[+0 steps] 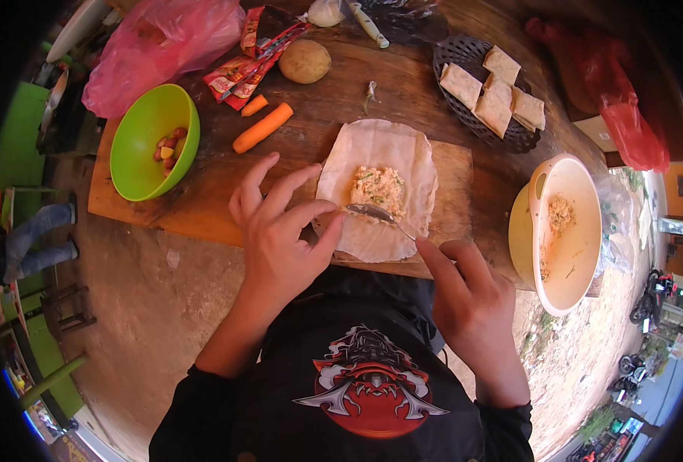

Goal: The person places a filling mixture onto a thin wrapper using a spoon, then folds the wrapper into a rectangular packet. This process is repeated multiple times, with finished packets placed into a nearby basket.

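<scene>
My right hand (468,289) grips the handle of a metal spoon (376,212). The spoon's bowl rests against the near side of a mound of crumbly filling with green flecks (379,186). That mound sits in the middle of a thin pale wrapper sheet (370,248), which lies on a wooden cutting board (454,190). My left hand (280,228) is at the wrapper's left edge, its thumb and forefinger tips close to the spoon's tip and the other fingers spread. Whether those two fingertips touch the filling or the spoon is unclear.
On the wooden table (399,63) are a green bowl (130,144), carrots (262,128), a potato (305,61), red sachets (234,75) and a knife (369,26). Folded wraps (494,107) fill a dark basket (451,58). A cream basin (572,265) with filling stands right.
</scene>
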`<state>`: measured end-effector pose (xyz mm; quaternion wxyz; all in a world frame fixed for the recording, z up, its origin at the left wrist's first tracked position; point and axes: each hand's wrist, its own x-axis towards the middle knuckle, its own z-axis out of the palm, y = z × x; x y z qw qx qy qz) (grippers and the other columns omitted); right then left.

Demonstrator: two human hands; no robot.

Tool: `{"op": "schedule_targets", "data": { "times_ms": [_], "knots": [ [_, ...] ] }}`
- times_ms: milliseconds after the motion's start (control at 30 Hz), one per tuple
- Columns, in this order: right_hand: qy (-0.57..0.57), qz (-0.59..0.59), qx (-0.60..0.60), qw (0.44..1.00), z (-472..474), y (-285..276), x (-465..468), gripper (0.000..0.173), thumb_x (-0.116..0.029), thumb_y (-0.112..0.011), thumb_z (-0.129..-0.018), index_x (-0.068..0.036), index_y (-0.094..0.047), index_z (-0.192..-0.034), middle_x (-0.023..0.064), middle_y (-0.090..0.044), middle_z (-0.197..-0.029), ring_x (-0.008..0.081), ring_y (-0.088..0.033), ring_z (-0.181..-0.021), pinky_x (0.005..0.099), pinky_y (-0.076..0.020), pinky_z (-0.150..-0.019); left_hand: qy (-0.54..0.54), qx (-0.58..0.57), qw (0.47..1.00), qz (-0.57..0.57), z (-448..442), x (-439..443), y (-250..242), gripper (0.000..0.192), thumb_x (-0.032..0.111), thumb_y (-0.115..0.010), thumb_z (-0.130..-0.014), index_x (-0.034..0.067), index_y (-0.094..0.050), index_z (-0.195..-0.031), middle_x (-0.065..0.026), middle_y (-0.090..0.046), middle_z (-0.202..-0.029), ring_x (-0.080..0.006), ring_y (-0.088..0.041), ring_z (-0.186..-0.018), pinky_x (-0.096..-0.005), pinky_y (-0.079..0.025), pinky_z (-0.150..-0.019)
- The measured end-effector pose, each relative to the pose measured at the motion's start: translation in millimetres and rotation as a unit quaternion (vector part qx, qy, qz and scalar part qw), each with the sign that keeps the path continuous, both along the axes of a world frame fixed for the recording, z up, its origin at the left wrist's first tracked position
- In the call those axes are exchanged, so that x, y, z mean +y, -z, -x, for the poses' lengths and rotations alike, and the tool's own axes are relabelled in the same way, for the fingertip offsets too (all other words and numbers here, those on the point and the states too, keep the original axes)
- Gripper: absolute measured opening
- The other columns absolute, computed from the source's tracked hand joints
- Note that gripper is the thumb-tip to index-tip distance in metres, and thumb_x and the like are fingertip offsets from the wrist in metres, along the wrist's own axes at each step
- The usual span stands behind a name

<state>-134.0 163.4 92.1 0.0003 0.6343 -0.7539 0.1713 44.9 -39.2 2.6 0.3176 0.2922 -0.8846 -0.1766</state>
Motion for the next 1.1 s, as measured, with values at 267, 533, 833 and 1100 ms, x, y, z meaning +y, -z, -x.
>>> {"op": "schedule_targets", "data": {
  "times_ms": [267, 533, 833, 1100],
  "knots": [
    [-0.002, -0.028, -0.016, 0.999, -1, -10, -3, 0.059, 0.007, -0.073, -0.082, -0.004, -0.078, -0.140, 0.0080, -0.069, -0.111, 0.0247, -0.074, -0.083, 0.0395, -0.0591, -0.067, 0.022, 0.030, 0.999, 0.014, -3, -5, 2, 0.013, 0.020, -0.093, -0.081, 0.019, -0.088, -0.093, 0.0007, -0.076, -0.147, -0.0397, -0.049, -0.155, -0.0579, -0.033, -0.122],
    [0.064, 0.036, -0.021, 0.997, 2, -15, -9, 0.043, 0.014, -0.075, -0.086, -0.006, -0.084, -0.124, 0.0102, -0.073, -0.102, 0.0304, -0.076, -0.083, 0.0414, -0.0597, -0.069, 0.026, 0.014, 0.999, 0.011, 0, 3, 0, 0.016, 0.021, -0.093, -0.081, 0.019, -0.085, -0.094, -0.0015, -0.075, -0.149, -0.0414, -0.048, -0.156, -0.0591, -0.032, -0.121],
    [0.099, 0.020, -0.017, 0.995, 29, -15, 25, 0.046, 0.012, -0.078, -0.080, -0.012, -0.085, -0.119, 0.0080, -0.073, -0.105, 0.0294, -0.079, -0.087, 0.0415, -0.0610, -0.068, 0.038, 0.016, 0.999, 0.007, 10, 8, 3, 0.029, 0.029, -0.099, -0.078, 0.018, -0.083, -0.099, -0.0028, -0.073, -0.150, -0.0425, -0.049, -0.156, -0.0618, -0.033, -0.122],
    [0.098, 0.011, -0.039, 0.994, 23, -8, 23, 0.044, 0.013, -0.074, -0.083, -0.010, -0.083, -0.120, 0.0090, -0.073, -0.107, 0.0315, -0.078, -0.083, 0.0430, -0.0611, -0.070, 0.053, 0.008, 0.999, 0.001, 23, 18, -4, 0.039, 0.031, -0.099, -0.077, 0.018, -0.080, -0.108, -0.0023, -0.069, -0.155, -0.0412, -0.045, -0.158, -0.0620, -0.032, -0.120]
  ]
}}
